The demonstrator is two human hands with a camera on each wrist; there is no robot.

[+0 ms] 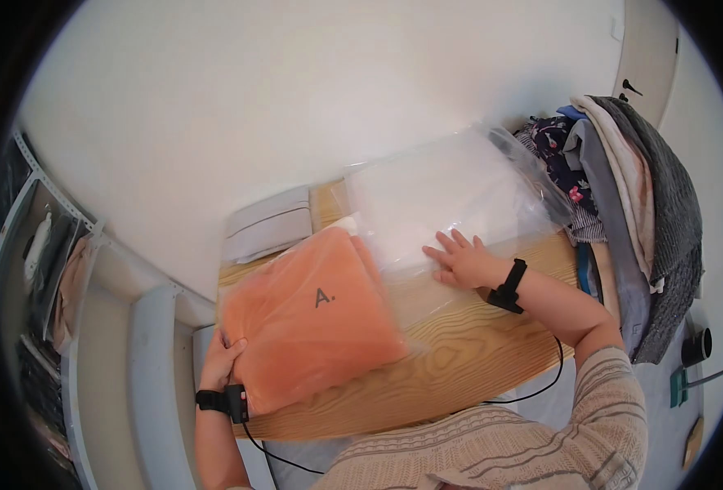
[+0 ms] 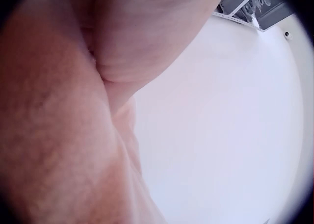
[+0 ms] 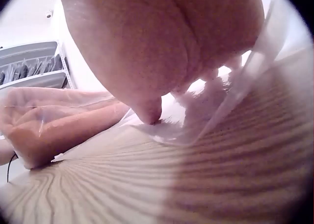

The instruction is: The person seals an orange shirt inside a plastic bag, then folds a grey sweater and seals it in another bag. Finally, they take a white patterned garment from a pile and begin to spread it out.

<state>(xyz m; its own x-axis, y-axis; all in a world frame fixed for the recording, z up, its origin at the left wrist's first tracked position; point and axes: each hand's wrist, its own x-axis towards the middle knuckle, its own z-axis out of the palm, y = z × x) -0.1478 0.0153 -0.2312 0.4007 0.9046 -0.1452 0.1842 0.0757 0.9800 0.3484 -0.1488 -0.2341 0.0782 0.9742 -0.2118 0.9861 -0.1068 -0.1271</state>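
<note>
My left hand (image 1: 221, 361) grips the near-left edge of a folded orange garment (image 1: 316, 335), thumb on top and fingers hidden beneath. The garment lies in a translucent bag printed with "A." In the left wrist view, the orange cloth (image 2: 54, 140) fills the left side beside the hand. Fingers spread, my right hand (image 1: 468, 263) rests on the near part of a clear plastic bag (image 1: 427, 196) with a white sheet-like area inside. From the right wrist, fingertips press on the thin film (image 3: 181, 135) close over the wood.
Beneath everything is a wood-grain table (image 1: 459, 343). A flat grey packet (image 1: 267, 220) lies at its back left against the wall. Clothes (image 1: 623, 188) pile up and hang over the right end. Shelves with bagged items (image 1: 51, 269) stand at left. Black cables (image 1: 553, 376) run from both wrist cameras.
</note>
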